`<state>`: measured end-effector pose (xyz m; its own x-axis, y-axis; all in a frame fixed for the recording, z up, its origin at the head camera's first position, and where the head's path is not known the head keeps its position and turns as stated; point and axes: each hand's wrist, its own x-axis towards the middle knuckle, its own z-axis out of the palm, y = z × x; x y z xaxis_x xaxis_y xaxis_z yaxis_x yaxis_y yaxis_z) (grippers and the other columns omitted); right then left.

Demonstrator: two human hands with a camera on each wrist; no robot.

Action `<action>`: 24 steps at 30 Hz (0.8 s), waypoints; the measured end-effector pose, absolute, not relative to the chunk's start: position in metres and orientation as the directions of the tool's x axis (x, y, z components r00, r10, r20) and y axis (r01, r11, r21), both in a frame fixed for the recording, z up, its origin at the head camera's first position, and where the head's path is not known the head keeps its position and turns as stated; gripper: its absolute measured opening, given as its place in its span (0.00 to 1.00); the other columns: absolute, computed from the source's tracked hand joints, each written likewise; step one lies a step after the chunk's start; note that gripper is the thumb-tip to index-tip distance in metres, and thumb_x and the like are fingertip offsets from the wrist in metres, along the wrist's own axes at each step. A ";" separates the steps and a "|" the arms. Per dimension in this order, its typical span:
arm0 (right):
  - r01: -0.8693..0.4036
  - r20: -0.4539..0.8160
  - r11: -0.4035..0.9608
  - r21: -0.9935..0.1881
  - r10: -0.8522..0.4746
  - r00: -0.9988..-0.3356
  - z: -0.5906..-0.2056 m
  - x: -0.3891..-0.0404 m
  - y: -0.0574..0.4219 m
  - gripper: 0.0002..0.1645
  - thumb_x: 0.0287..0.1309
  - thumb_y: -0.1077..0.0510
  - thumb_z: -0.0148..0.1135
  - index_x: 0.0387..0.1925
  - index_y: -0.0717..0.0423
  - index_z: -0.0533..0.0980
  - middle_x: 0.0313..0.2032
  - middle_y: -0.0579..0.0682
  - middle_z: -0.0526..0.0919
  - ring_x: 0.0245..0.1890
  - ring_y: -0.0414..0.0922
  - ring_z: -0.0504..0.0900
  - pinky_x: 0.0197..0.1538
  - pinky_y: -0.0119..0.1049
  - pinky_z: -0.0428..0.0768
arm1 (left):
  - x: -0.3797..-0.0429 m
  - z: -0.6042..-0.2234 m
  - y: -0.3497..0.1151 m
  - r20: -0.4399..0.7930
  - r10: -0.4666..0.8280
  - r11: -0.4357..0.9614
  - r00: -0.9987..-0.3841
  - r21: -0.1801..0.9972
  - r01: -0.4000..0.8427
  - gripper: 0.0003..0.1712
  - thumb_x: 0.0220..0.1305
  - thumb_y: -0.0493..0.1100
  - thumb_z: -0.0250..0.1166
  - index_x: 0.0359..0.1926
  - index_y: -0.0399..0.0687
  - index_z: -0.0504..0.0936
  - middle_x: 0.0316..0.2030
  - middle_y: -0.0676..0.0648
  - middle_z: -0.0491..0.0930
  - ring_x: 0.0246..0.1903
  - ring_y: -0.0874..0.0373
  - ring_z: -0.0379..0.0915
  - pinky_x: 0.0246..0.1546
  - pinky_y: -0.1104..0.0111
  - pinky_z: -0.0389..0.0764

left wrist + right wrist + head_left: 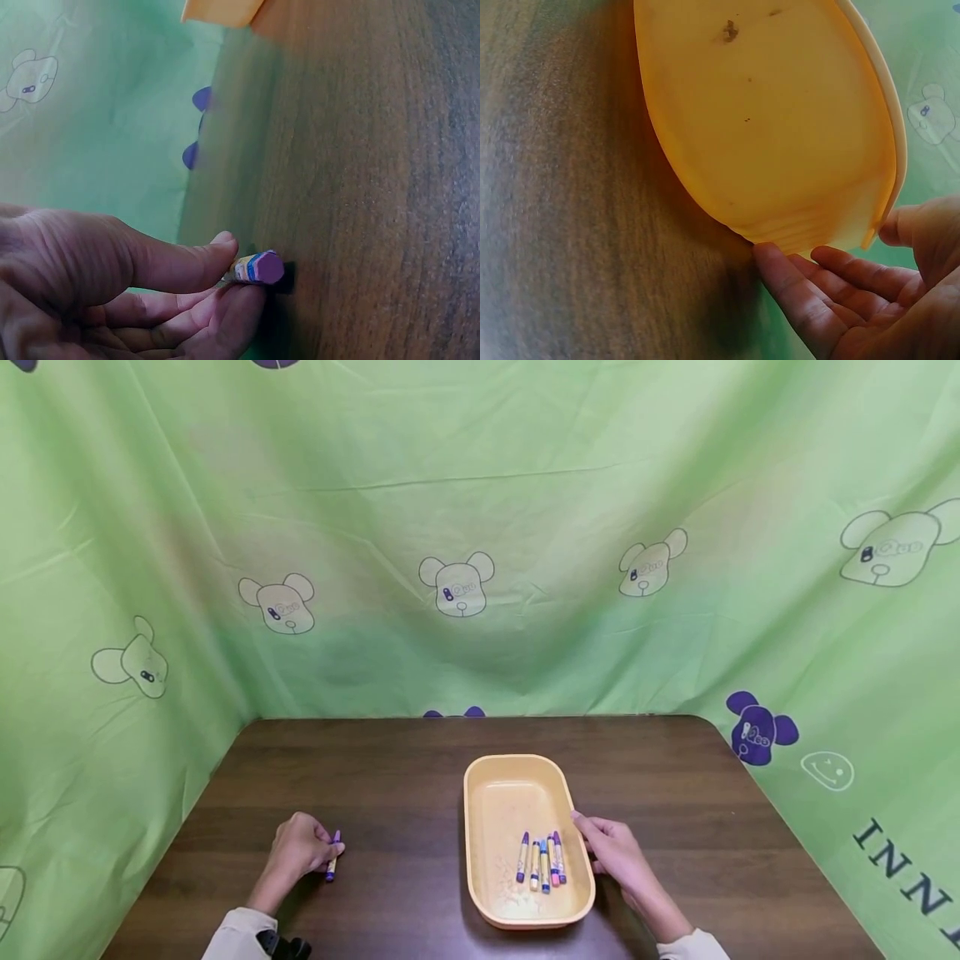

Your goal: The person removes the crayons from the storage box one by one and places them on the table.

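Observation:
My left hand (298, 847) pinches a crayon (331, 870) between thumb and fingers, low over the left part of the table. In the left wrist view, the crayon's purple hexagonal end (269, 268) points toward the camera. A yellow oblong tray (506, 802) stands right of centre on the table. Several crayons (544, 864) with purple, blue and pink ends lie side by side in its near right part. At the tray's right side my right hand (618, 858) grips it, thumb at the rim and fingers against the outer wall (772, 127).
The brown wooden table (397, 827) carries the tray, with a stretch of tabletop between it and my left hand. Green cloth (360, 660) with printed bear heads hangs around the back and sides. Small pale bits (521, 897) lie in the tray.

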<state>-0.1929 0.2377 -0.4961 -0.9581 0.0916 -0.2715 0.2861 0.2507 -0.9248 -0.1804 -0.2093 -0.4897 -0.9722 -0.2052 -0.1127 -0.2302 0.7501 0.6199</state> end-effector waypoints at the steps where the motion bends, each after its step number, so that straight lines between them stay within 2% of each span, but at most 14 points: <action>1: 0.287 -0.272 0.254 -0.924 0.093 -0.958 -0.496 -0.193 0.238 0.29 0.71 0.44 0.58 0.48 0.70 0.82 0.36 0.57 0.90 0.32 0.42 0.87 0.31 0.35 0.85 | -0.181 -0.489 -0.209 -0.111 -0.205 0.754 -0.972 0.615 -0.229 0.11 0.49 0.39 0.79 0.20 0.41 0.84 0.13 0.52 0.81 0.13 0.62 0.79 0.22 0.69 0.77; 6: 0.287 -0.273 0.245 -0.926 0.092 -0.958 -0.497 -0.194 0.239 0.29 0.72 0.45 0.57 0.49 0.71 0.81 0.37 0.58 0.90 0.33 0.43 0.87 0.32 0.35 0.86 | -0.182 -0.489 -0.211 -0.105 -0.211 0.759 -0.972 0.609 -0.230 0.12 0.50 0.40 0.78 0.19 0.43 0.84 0.11 0.51 0.81 0.14 0.61 0.80 0.21 0.68 0.75; 10: 0.284 -0.274 0.245 -0.927 0.078 -0.959 -0.498 -0.192 0.237 0.31 0.71 0.44 0.57 0.49 0.71 0.81 0.38 0.59 0.90 0.34 0.44 0.88 0.32 0.36 0.86 | -0.179 -0.488 -0.212 -0.056 -0.265 0.706 -0.963 0.669 -0.233 0.12 0.56 0.43 0.76 0.25 0.39 0.86 0.16 0.48 0.84 0.17 0.59 0.82 0.21 0.70 0.75; 14: 0.286 -0.277 0.251 -0.925 0.073 -0.958 -0.497 -0.190 0.236 0.31 0.71 0.43 0.58 0.49 0.71 0.81 0.38 0.59 0.90 0.35 0.45 0.88 0.32 0.37 0.86 | -0.179 -0.485 -0.204 -0.004 -0.312 0.582 -0.950 0.790 -0.194 0.15 0.61 0.45 0.73 0.36 0.33 0.88 0.25 0.44 0.89 0.20 0.58 0.86 0.24 0.73 0.80; 16: 0.285 -0.274 0.254 -0.924 0.075 -0.959 -0.497 -0.189 0.236 0.31 0.71 0.43 0.58 0.49 0.71 0.81 0.38 0.59 0.90 0.35 0.46 0.88 0.32 0.37 0.86 | -0.180 -0.481 -0.196 -0.003 -0.311 0.509 -0.950 0.844 -0.169 0.16 0.63 0.45 0.72 0.39 0.32 0.88 0.28 0.41 0.89 0.21 0.57 0.87 0.26 0.71 0.84; 24: 0.276 -0.259 0.268 -0.923 0.097 -0.961 -0.496 -0.191 0.236 0.31 0.70 0.43 0.58 0.50 0.71 0.81 0.38 0.59 0.90 0.34 0.45 0.88 0.31 0.36 0.85 | -0.197 -0.468 -0.145 -0.011 -0.264 0.226 -0.964 0.971 -0.073 0.13 0.61 0.38 0.72 0.39 0.28 0.87 0.31 0.34 0.88 0.22 0.56 0.87 0.32 0.59 0.88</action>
